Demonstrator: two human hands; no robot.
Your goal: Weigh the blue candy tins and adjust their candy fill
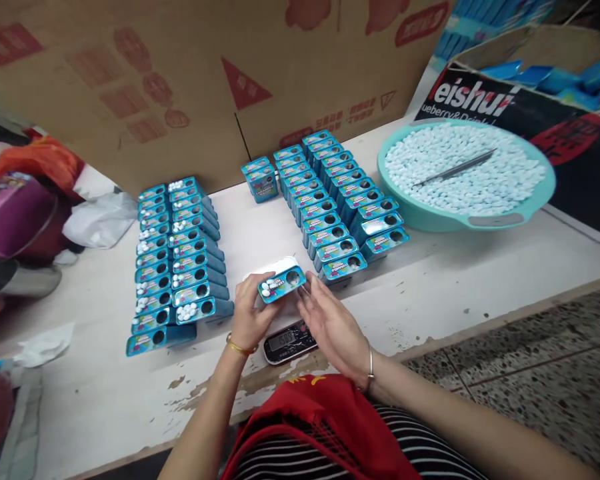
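Carrying white oval pellets [267, 289] on top, a blue rectangular printed container [281, 283] is pinched by the left hand [251, 308] above a black-and-white digital scale [285, 340]; the right hand [331, 325] is held beside it, fingers extended, contact unclear.

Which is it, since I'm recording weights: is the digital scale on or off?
On. The digital scale has digits showing on its display, though I cannot tell the reading for certain.

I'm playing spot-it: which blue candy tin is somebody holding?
The blue candy tin in the left hand; other tins stand in groups on the white table, untouched.
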